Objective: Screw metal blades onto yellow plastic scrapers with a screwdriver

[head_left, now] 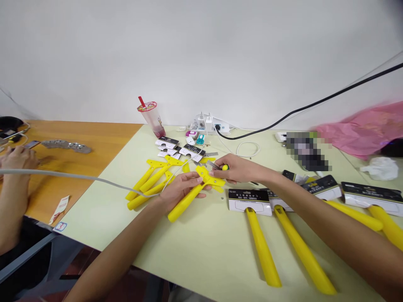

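My left hand (180,188) is closed around the yellow plastic scraper (185,204), whose wide, screw-fitted head points away from me to the right. Over that head, my right hand (234,167) is closed on a small tool with a yellow end (225,167); my fingers hide much of it. A grey metal strip (213,165) shows by the right fingertips, close to the scraper head. Several more yellow scrapers (143,179) lie left of my left hand. Beyond them are black-and-white cardboard sleeves (192,152).
Scrapers in card sleeves (260,247) lie at right, under my right forearm. A cup with a red straw (153,119), a power strip (224,126) and a pink bag (362,130) stand along the wall. A white cable (119,184) crosses my left wrist. Another person's hand (19,159) is far left.
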The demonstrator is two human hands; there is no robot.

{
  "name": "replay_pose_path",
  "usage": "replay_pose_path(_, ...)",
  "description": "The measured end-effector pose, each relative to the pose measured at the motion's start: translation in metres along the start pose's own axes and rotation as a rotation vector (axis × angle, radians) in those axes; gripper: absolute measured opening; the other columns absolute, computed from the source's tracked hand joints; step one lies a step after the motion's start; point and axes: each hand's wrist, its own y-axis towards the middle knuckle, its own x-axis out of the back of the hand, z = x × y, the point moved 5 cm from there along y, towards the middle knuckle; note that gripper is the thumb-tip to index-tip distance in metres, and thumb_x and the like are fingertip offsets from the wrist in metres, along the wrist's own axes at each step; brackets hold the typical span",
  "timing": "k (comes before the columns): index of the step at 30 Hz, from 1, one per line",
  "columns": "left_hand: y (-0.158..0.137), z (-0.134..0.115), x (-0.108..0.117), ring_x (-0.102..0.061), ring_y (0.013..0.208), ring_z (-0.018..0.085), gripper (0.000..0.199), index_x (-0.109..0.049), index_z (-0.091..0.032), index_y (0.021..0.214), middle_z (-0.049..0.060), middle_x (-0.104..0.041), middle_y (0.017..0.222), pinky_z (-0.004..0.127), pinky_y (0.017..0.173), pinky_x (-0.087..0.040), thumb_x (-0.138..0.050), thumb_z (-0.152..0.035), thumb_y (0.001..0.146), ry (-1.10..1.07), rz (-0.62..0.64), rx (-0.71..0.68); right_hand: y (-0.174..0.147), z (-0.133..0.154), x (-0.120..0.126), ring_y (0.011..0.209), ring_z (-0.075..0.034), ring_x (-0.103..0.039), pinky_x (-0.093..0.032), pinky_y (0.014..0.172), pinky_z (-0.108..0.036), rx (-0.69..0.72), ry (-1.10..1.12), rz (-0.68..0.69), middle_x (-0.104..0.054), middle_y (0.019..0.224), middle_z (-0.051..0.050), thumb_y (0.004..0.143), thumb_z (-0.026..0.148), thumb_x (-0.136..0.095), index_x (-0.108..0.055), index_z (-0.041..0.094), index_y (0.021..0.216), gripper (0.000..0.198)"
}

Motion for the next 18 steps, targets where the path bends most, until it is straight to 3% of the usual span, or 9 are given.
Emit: replay_pose_path(18, 0.0023, 0.0020, 0.0033, -0.080, 0.107, 0.027, 0.026, -0.069, -0.010, 0.113, 0.019, -0.077, 0.122, 0.029, 0.089, -0.066, -0.081, -0.018, 0.091, -0.074, -0.001, 0.028, 0.0026, -0.0050, 0.0035, 0.050, -0.013, -0.046, -0.034, 0.055, -0.028, 0.017, 0.004, 0.001, -0.059, 0.052, 0.001, 0.094, 0.063, -0.062, -0.063, 0.020, 0.077, 0.046)
